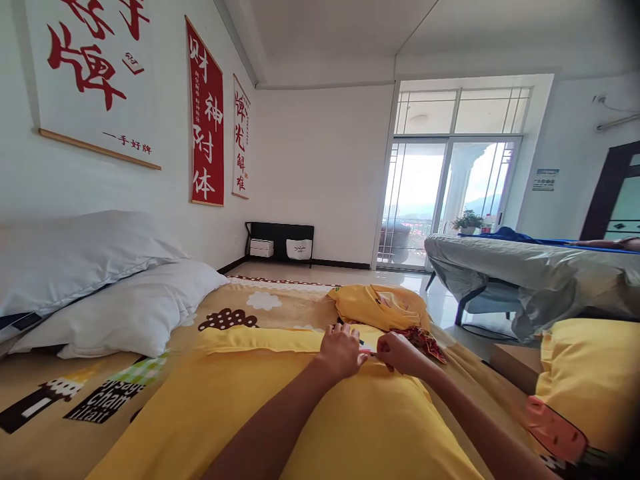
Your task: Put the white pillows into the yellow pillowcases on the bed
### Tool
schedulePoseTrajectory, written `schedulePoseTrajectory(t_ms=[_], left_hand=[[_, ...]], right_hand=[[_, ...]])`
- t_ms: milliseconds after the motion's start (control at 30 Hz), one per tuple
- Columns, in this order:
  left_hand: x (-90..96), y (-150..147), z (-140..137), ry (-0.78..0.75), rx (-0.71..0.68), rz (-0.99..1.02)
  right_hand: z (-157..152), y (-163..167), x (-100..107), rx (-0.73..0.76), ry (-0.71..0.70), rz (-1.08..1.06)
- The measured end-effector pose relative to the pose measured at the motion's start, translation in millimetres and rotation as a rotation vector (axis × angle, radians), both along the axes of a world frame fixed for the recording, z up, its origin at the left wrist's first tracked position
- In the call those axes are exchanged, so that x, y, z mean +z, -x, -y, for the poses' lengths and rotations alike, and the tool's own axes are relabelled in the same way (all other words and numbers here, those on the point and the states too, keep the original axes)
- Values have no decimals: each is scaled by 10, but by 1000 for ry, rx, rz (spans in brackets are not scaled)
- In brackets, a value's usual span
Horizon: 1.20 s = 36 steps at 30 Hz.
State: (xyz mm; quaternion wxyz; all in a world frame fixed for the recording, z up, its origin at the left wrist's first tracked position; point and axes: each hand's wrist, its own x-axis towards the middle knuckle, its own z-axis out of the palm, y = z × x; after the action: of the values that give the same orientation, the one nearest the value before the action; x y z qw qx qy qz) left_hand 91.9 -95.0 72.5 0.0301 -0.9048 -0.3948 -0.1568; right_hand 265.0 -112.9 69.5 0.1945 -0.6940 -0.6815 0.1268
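Observation:
A large yellow pillow in its pillowcase point(280, 407) lies across the bed in front of me. My left hand point(343, 350) is closed over the pillowcase's far edge, with its fingers curled over the cloth. Just to its right, my right hand point(399, 352) pinches the same edge, fingertips pressed together. Between the two hands a small white and red patch point(367, 348) shows; I cannot make out what it is. Beyond my hands lies a crumpled yellow cloth point(380, 303), with a dark red patterned piece point(425, 343) next to it.
White pillows point(125, 307) are piled at the left on the patterned bed sheet point(295, 308). At the right stand a cardboard box point(515, 365) and another yellow pillow point(590, 380). Behind are a chair point(490, 299) and a table under plastic sheeting point(530, 273).

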Motion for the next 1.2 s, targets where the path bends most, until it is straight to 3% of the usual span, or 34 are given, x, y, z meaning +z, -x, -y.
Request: schedulePoseTrajectory(t_ms=[100, 267, 500, 700, 867, 1000, 1067, 1200], left_hand=[[-178, -162, -121, 53, -55, 17], [-393, -83, -203, 73, -129, 97], [-490, -44, -260, 81, -133, 198], [-572, -61, -246, -7, -185, 172], [-568, -26, -212, -16, -167, 204], [-540, -29, -162, -64, -159, 222], [-534, -29, -120, -40, -196, 176], [-559, 175, -19, 68, -280, 111]], right_hand=[[77, 7, 48, 19, -30, 53], [61, 41, 34, 4, -40, 124], [-29, -166, -103, -133, 20, 233], [-19, -294, -264, -283, 83, 365], [-2, -217, -159, -326, 53, 427], [31, -90, 1, -294, -34, 421], [29, 18, -23, -239, -118, 409], [-1, 171, -436, -26, -141, 254]])
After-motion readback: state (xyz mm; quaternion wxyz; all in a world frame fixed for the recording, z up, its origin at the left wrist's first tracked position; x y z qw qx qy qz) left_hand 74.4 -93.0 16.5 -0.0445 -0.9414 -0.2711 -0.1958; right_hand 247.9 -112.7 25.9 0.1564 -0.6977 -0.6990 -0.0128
